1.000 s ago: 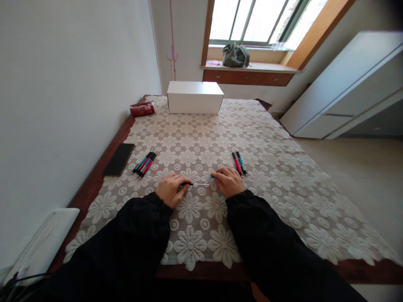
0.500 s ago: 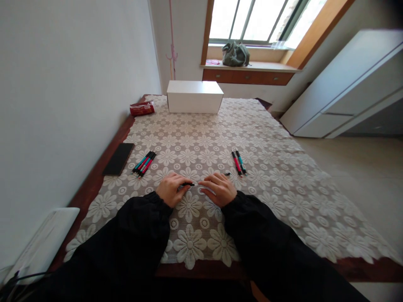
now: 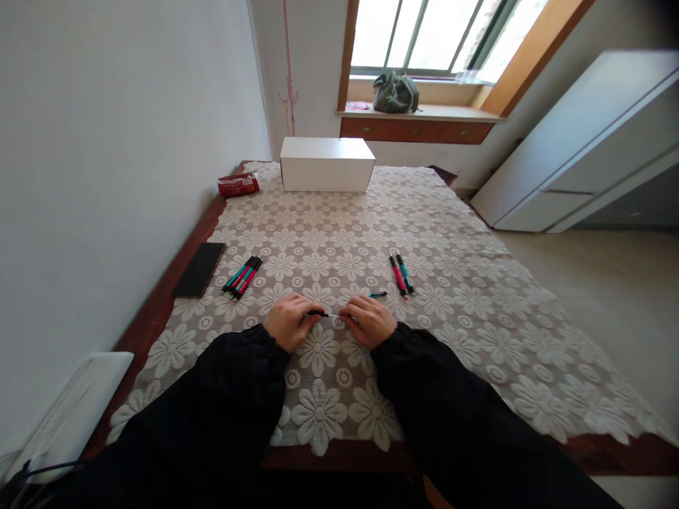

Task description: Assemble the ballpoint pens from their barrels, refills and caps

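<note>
Black pen part point(image 3: 317, 312) stays pinched in left hand point(image 3: 286, 325); right hand point(image 3: 370, 322) has closed in, fingers pinching its thin refill point(image 3: 335, 315).

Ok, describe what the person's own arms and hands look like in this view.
Both arms are covered by long, loose black sleeves that end in gathered cuffs at the wrists. The left hand and right hand are bare: no gloves. No rings, watch or bracelet can be made out. The fabric is plain and dark, with no visible logos, stripes or markings.

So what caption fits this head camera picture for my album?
Two hands, left and right, pinch a thin pen over the lace tablecloth.
</note>
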The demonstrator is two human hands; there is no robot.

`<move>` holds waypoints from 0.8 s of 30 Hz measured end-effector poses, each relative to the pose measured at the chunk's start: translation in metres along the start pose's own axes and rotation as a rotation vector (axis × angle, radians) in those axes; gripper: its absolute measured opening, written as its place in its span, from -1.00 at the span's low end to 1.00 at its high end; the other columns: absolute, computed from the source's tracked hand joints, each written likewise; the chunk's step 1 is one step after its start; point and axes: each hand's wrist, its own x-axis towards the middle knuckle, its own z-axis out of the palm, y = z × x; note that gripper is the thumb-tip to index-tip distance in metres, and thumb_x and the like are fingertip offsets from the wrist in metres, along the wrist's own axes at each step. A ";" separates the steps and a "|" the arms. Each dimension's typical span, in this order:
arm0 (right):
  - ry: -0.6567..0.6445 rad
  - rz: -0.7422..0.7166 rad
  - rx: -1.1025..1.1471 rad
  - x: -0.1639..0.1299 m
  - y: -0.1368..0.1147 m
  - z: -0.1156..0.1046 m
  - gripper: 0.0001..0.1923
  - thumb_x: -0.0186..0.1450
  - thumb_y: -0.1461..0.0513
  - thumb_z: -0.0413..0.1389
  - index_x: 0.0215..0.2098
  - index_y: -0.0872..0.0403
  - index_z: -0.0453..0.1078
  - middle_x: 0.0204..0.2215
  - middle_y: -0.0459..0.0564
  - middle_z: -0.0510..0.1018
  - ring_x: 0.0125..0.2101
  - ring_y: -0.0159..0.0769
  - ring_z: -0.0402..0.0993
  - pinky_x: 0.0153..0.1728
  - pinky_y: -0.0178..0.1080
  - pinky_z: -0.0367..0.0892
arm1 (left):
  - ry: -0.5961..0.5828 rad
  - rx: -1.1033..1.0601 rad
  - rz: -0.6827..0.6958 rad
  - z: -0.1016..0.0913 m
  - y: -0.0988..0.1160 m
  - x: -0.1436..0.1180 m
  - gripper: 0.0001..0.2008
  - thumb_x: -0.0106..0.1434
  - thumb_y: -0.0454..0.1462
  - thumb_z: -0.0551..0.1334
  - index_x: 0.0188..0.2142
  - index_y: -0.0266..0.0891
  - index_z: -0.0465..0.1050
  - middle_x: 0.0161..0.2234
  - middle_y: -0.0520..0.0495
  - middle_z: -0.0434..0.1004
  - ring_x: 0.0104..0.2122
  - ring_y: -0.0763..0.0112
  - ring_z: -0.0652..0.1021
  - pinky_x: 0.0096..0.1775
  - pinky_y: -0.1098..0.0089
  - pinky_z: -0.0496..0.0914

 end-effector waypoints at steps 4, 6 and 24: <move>-0.006 0.044 -0.002 0.000 -0.001 -0.002 -0.82 0.43 0.26 0.04 -0.28 0.03 0.47 -0.33 0.01 0.55 -0.27 -0.21 0.40 -0.21 -0.20 0.31 | 0.003 -0.001 -0.014 -0.001 0.001 0.000 -0.84 0.35 -0.32 0.24 -0.14 -0.10 0.59 -0.18 -0.01 0.68 -0.14 0.23 0.57 -0.03 0.19 0.47; -0.009 0.058 -0.002 0.000 -0.001 -0.003 -0.83 0.42 0.27 0.05 -0.29 0.03 0.47 -0.34 0.01 0.54 -0.27 -0.21 0.39 -0.21 -0.20 0.31 | 0.008 0.004 -0.026 -0.002 0.001 0.000 -0.81 0.35 -0.34 0.22 -0.13 -0.11 0.58 -0.16 -0.02 0.67 -0.13 0.23 0.57 -0.03 0.18 0.47; 0.001 0.089 -0.077 -0.001 0.003 -0.005 -0.88 0.37 0.29 0.08 -0.32 0.04 0.44 -0.35 0.01 0.54 -0.26 -0.19 0.37 -0.20 -0.19 0.27 | 0.087 0.111 -0.216 -0.002 -0.002 0.000 -0.91 0.28 -0.36 0.26 -0.22 -0.15 0.47 -0.20 -0.05 0.62 -0.10 0.16 0.55 -0.03 0.14 0.41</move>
